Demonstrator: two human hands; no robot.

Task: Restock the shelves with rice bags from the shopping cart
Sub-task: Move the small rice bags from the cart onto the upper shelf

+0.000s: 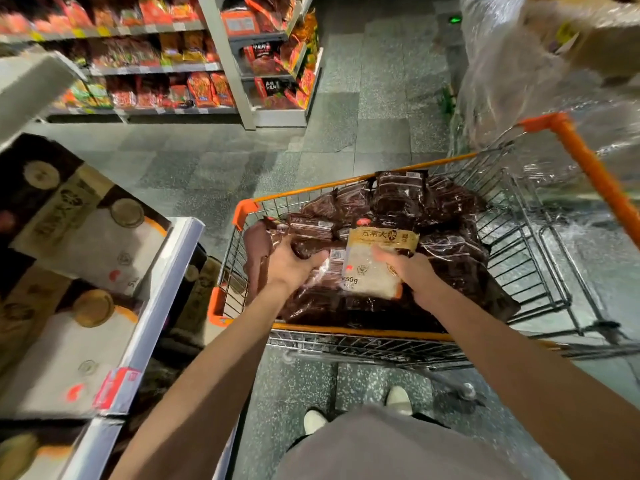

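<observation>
An orange-rimmed wire shopping cart (349,183) stands in front of me, piled with several dark brown rice bags (450,251). On top lies one small white rice bag (372,265) with a gold label. My right hand (412,271) grips its right side. My left hand (298,263) curls over another bag (332,268) at the left of the pile, one with a barcode. The shelf (162,299) at my left holds larger white and dark rice bags (86,237).
Snack shelves (225,64) line the far side of the aisle. A plastic-wrapped stack (519,71) stands at the right behind the cart's orange handle (588,168). My feet (398,400) stand on the speckled floor behind the cart.
</observation>
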